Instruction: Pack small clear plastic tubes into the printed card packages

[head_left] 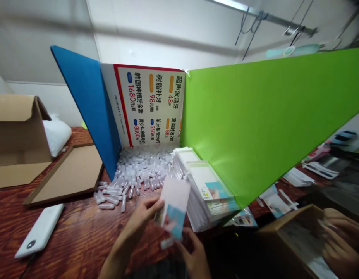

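My left hand [147, 209] pinches a printed card packet [177, 192], white above with a blue picture below, by its left edge. It is held tilted over the front of the table. Just below the packet's bottom edge, my right hand [192, 252] has its thumb and fingertips closed at the end of a small translucent tube [167, 243]; the grip is slightly blurred. Many similar tubes [138, 170] lie heaped behind my left hand. To the right of the packet stand stacks of like packets [206, 182] in clear sleeves.
Blue [80, 100] and green [255, 124] boards and a printed panel [152, 104] wall in the tubes. At left are a shallow cardboard tray [67, 170], a cardboard box [21, 135] and a white power bank [41, 230]. Another person's hands [339, 240] are above a carton [292, 232].
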{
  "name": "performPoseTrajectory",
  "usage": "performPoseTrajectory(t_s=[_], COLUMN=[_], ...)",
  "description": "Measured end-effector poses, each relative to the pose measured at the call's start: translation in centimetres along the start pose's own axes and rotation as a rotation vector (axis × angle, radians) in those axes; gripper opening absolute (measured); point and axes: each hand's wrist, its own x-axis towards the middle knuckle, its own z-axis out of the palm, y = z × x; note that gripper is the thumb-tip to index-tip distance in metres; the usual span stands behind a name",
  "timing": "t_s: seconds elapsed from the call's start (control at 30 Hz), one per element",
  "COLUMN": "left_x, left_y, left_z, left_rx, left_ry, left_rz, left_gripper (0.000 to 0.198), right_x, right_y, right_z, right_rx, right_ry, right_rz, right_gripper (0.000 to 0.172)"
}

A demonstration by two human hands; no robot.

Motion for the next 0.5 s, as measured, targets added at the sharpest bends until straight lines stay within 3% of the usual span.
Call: performPoseTrajectory(t_s=[0.1, 0.2, 0.33, 0.5], left_x=[-4.6, -8.2, -11.3, -13.5], left_y=[-2.7, -6.2, -10.0, -12.1], left_z=[-4.1, -7.0, -10.0, -13.2], left_rx=[-0.013, 0.002, 0.050, 0.230], left_ry=[-0.012, 0.064, 0.129, 0.233], left_rz=[-0.144, -0.201, -0.234, -0.350], left_gripper=[0.046, 0.053, 0.059, 0.059], right_x=[3.1, 5.0, 6.0, 7.3], right_y=[-1.2, -2.9, -3.1, -1.0], right_z=[1.3, 3.0, 5.0, 7.0], right_rx=[0.165, 0.198, 0.184, 0.122], right_ry=[0.082, 0.019, -0.215, -0.475], right_rz=[-0.016, -0.058, 0.029, 0.132], right_gripper=[0.049, 0.046, 0.041, 0.039])
